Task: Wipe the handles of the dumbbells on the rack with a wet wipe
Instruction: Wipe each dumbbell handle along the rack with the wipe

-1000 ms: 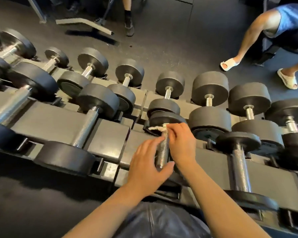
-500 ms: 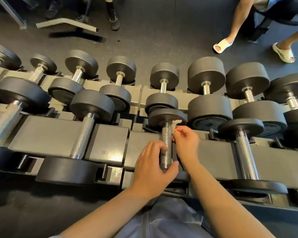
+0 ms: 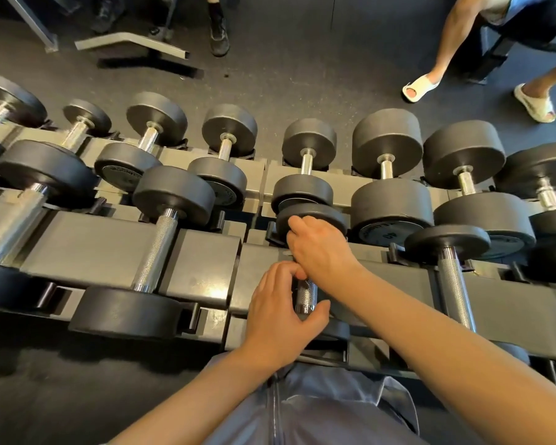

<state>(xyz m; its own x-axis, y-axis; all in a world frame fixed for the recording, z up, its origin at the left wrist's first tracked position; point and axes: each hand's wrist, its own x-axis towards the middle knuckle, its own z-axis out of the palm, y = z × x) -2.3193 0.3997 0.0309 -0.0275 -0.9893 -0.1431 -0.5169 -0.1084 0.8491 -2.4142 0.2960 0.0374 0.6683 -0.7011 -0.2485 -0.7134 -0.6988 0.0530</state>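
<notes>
Handle [image 3: 306, 295] held in both grips
Left hand [image 3: 281, 311] and right hand [image 3: 321, 248] clamp it; wipe hidden, may slip off the knurling

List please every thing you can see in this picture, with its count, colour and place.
dumbbells: about a dozen at least partly in view, black ends with silver handles, in two rows on the rack
rack: one, grey metal, across the middle of the view
held dumbbell handle: one, silver, front row centre, between the two hands
floor: dark grey, beyond and below the rack
metal frame: one, grey, on the floor at top left
sandals: two, cream, on another person's feet at top right
dark shoe: one, black, top centre
wipe: not visible now
left hand: grips the near end of the handle
right hand: closed round the far end of the handle
</notes>
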